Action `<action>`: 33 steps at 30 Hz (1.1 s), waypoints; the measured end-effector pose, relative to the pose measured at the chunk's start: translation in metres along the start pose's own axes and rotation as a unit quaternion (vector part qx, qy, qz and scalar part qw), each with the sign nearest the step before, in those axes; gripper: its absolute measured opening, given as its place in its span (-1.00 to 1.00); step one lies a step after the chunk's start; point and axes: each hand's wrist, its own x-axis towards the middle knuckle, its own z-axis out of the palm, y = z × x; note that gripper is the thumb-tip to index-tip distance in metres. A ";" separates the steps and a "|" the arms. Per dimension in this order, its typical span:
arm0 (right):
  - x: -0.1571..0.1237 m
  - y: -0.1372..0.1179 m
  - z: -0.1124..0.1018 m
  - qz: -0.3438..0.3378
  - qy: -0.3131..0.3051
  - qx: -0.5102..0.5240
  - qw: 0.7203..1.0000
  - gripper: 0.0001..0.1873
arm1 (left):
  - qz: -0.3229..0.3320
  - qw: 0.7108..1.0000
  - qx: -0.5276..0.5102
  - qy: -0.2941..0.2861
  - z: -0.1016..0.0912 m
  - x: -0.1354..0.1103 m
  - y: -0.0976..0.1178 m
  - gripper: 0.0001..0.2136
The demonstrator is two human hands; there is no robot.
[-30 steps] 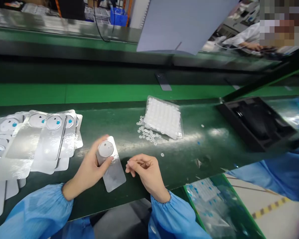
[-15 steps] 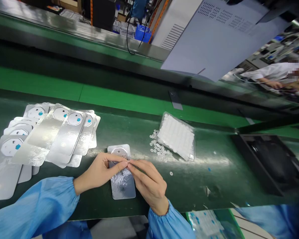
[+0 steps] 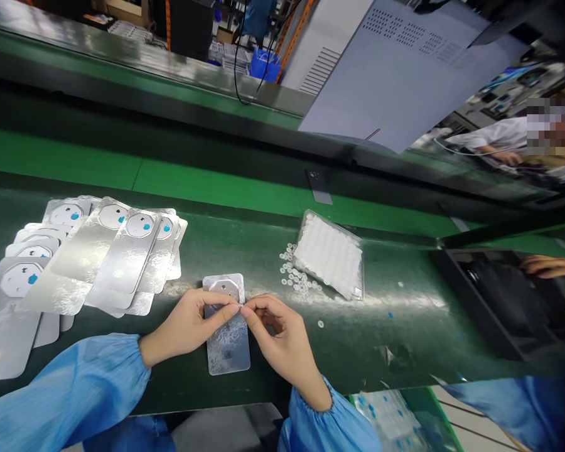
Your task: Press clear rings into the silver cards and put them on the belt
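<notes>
A silver rectangular plate with a round grey disc near its top lies flat on the dark green bench just in front of me. My left hand rests on the plate's left side, its thumb and forefinger pinched near the disc. My right hand meets it from the right, fingertips pinched together at the same spot; what they pinch is too small to make out. Both arms wear blue sleeves.
A fanned pile of like silver plates lies at the left. A clear tray of small white rings, with loose rings beside it, sits beyond my hands. A black moulded tray stands at the right, another person's hand over it.
The plate was held tilted in my left hand a second ago and now lies flat. My right hand has come over to pinch at the disc. Another person's hand has appeared over the black tray.
</notes>
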 end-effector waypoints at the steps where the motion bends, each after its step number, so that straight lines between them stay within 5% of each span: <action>1: 0.001 0.000 0.000 0.013 -0.002 0.012 1.000 -0.74 | -0.004 1.000 -0.006 0.004 0.000 0.000 -0.001 -0.72; 9: 0.003 -0.001 0.005 0.098 -0.016 0.156 0.983 -0.65 | -0.040 0.997 -0.031 0.060 0.004 -0.002 -0.007 -0.80; 15: 0.004 0.000 0.004 0.121 -0.032 0.167 0.978 -0.60 | -0.025 0.997 -0.024 0.071 0.005 -0.001 -0.007 -0.85; 25: 0.008 -0.005 0.005 0.077 0.020 0.037 0.996 -0.63 | -0.031 0.992 -0.109 0.053 0.008 -0.006 -0.013 -0.13; 33: 0.013 -0.009 0.007 0.088 0.014 0.011 0.996 -0.61 | -0.046 0.990 -0.129 0.030 0.007 -0.006 -0.004 0.06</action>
